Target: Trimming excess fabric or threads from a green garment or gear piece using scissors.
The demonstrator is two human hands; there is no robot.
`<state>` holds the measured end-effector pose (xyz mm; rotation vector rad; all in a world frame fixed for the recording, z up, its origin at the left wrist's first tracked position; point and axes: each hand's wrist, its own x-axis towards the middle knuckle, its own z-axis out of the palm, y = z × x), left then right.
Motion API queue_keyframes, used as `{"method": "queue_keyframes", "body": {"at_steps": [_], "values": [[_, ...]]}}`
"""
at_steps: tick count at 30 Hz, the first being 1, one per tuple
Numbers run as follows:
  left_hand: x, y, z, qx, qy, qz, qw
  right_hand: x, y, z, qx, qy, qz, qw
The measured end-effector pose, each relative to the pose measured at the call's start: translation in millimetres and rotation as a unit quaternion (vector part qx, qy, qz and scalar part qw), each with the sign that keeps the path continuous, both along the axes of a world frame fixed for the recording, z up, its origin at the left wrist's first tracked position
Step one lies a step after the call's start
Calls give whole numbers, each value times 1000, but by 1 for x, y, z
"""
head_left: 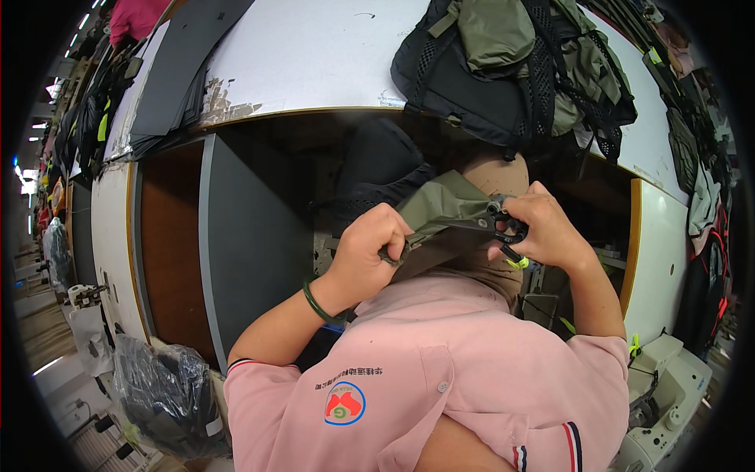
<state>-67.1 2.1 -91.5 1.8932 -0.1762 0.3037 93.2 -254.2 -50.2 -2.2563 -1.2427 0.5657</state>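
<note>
An olive-green fabric piece [439,206] with a black strap is held up in front of my chest. My left hand [376,248] is closed on its lower left edge; a dark green bangle sits on that wrist. My right hand [543,228] grips a small black tool with looped handles, like thread snips [507,224], at the right end of the strap. A bit of neon-yellow trim [517,263] hangs below that hand. My pink polo shirt fills the lower part of the view.
A white worktable [314,55] curves across the top, bearing a black-and-olive backpack [511,71] and stacked dark sheets [177,71]. A white sewing machine [668,377] stands at lower right. Bagged dark goods [161,389] lie at lower left.
</note>
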Motion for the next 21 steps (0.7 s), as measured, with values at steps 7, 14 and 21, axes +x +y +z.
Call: {"method": "queue_keyframes", "body": {"at_steps": [7,14,21], "values": [[1,1,7,86,-87,3,993,0,6,16,-2,-125,67,990],[2,-2,8,86,-80,-13,993,0,11,14,57,-164,84,981],[2,-1,7,78,-70,-22,994,3,11,11,42,-245,96,964]]}}
